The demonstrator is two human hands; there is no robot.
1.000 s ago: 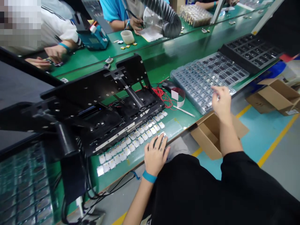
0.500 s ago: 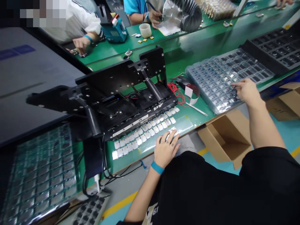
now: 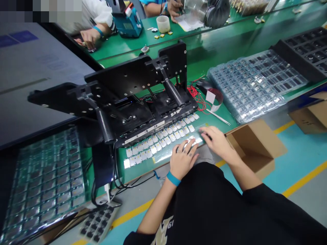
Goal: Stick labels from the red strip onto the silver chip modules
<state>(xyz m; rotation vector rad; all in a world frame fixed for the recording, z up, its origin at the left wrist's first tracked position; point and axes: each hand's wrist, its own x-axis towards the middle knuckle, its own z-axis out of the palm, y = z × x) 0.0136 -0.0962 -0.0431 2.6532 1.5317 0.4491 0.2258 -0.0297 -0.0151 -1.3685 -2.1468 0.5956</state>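
Observation:
My left hand point(image 3: 182, 160) lies near the bench edge with its fingers spread. Its fingertips rest at a few small white pieces point(image 3: 190, 138) on a clear sheet point(image 3: 163, 156). Just right of it, my right hand point(image 3: 214, 140) is closed, its fingers bent together. Something small and dark shows by those fingertips, too blurred to name. Two rows of small white square pieces point(image 3: 158, 146) with yellowish spots lie beyond my hands. They run along the front of a black fixture point(image 3: 138, 131) with two lever handles, its hinged plates raised.
Metal tweezers point(image 3: 218, 117), red wires point(image 3: 195, 95) and stacked clear trays point(image 3: 245, 88) lie to the right. A cardboard box point(image 3: 260, 146) stands below the bench edge. Left are a monitor point(image 3: 51, 85) and another clear tray point(image 3: 48, 173). Co-workers' hands point(image 3: 89, 38) work across the bench.
My right hand has moved left from the clear trays to beside my left hand. My left hand stays at the small white pieces. The view has shifted slightly.

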